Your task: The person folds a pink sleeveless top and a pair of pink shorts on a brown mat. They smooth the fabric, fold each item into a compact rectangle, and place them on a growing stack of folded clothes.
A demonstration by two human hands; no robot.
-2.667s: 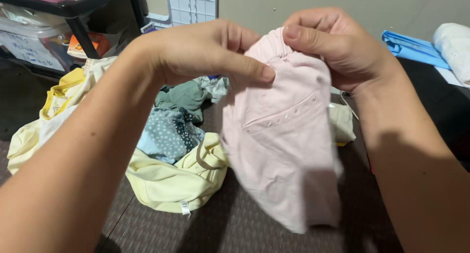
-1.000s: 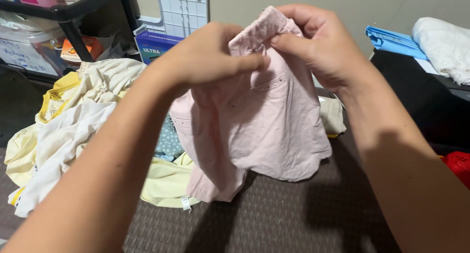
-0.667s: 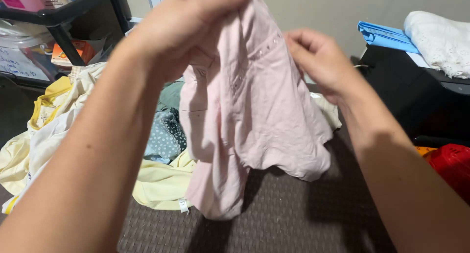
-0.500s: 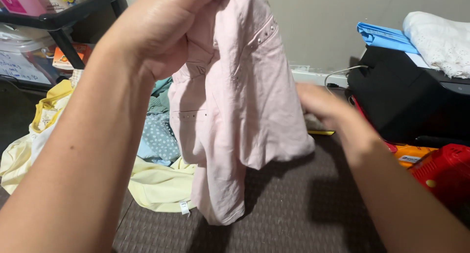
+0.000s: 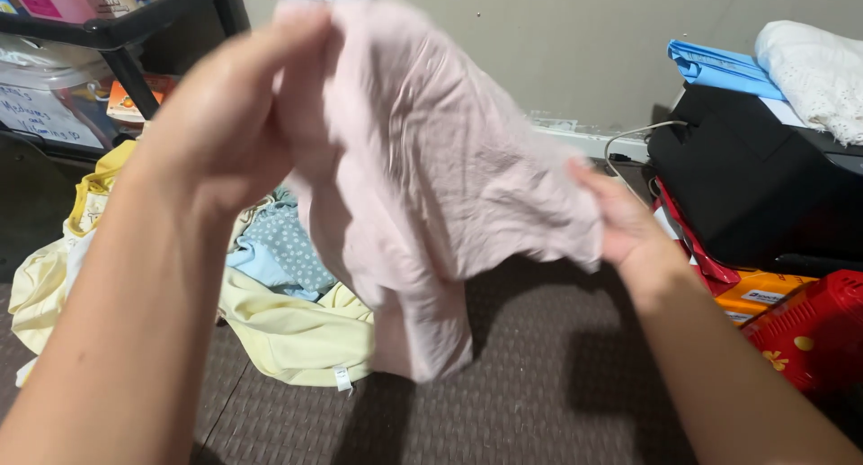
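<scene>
Head view: one pink garment [image 5: 431,186], left hand [image 5: 225,123] gripping it, right hand [image 5: 620,222] clasping its hem.

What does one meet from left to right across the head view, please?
Pale yellow clothes → left hand → pink garment → right hand → black box → red basket.

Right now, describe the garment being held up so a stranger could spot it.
Above the dark woven floor mat, the left hand grips a pale pink crumpled cotton garment, with the right hand at its lower edge. Unlike the yellow and dotted blue clothes below, it hangs airborne.
</scene>
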